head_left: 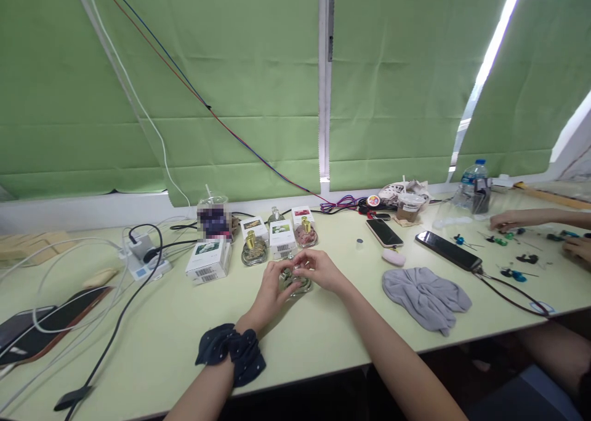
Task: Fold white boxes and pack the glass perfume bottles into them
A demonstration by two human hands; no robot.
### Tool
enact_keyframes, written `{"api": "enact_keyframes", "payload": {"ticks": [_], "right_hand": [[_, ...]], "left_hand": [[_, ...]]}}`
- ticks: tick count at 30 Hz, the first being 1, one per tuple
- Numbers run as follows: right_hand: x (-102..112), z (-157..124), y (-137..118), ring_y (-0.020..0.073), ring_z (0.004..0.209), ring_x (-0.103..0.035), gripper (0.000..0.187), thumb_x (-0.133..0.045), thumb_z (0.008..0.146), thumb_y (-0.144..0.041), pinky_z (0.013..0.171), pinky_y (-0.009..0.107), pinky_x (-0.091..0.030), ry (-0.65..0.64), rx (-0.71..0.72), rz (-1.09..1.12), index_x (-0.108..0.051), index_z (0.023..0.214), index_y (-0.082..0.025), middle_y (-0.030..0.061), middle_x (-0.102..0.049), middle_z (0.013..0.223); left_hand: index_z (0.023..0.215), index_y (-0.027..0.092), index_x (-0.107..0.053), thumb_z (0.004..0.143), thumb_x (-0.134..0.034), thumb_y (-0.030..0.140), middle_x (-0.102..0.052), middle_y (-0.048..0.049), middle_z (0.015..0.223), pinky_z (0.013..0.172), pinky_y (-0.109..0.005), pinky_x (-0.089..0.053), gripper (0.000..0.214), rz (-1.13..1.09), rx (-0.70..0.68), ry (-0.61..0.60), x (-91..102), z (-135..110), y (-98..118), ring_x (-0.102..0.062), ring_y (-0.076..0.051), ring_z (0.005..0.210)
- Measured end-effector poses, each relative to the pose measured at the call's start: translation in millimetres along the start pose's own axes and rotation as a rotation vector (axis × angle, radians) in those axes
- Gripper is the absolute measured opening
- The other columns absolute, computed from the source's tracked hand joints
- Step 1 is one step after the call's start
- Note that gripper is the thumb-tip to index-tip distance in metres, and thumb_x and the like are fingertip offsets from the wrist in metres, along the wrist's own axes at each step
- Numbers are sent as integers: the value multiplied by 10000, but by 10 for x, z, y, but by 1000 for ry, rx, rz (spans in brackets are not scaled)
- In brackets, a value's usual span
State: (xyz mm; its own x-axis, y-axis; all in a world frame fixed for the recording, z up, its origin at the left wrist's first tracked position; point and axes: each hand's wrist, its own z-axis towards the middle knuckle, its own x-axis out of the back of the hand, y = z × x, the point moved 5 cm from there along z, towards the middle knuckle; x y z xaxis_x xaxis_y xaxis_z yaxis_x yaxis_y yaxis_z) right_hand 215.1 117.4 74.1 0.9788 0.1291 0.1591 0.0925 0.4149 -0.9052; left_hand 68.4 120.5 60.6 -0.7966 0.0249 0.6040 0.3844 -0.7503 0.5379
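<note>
Here, pale table [318,341] under left hand [271,287]; green blinds [258,70].

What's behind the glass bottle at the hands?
A white box and a gold-topped bottle sit beyond the glass bottle. The left hand and right hand partly cover it; whatever lies directly behind them can't be seen.

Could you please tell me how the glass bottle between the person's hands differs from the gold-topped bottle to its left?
The glass bottle has the left hand and right hand on it, whereas the gold-topped bottle stands untouched. The hands mostly cover the glass bottle's top; the gold-topped bottle's is in plain sight. The glass bottle sits nearer the table's front edge than the gold-topped bottle. Both are see-through.
</note>
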Motion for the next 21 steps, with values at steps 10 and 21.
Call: {"api": "enact_keyframes", "payload": {"ticks": [10,21], "right_hand": [[4,-4,30,120,639,-514,240,-730,684,-340,640,268,-436,3,-15,12,-647,841,-178,1,-618,766],[0,-2,31,129,657,-543,316,-760,653,-408,634,269,-451,3,-24,11,-651,842,-179,9,-636,779]], "left_hand": [[1070,256,-504,844,-597,311,-521,-34,997,865,-420,-471,251,2,-8,-17,5,13,38,-531,-211,991],[1095,268,-504,835,-617,289,-538,-42,1000,859,-446,-469,284,17,-7,-37,-8,15,13,-538,-226,993]]}}
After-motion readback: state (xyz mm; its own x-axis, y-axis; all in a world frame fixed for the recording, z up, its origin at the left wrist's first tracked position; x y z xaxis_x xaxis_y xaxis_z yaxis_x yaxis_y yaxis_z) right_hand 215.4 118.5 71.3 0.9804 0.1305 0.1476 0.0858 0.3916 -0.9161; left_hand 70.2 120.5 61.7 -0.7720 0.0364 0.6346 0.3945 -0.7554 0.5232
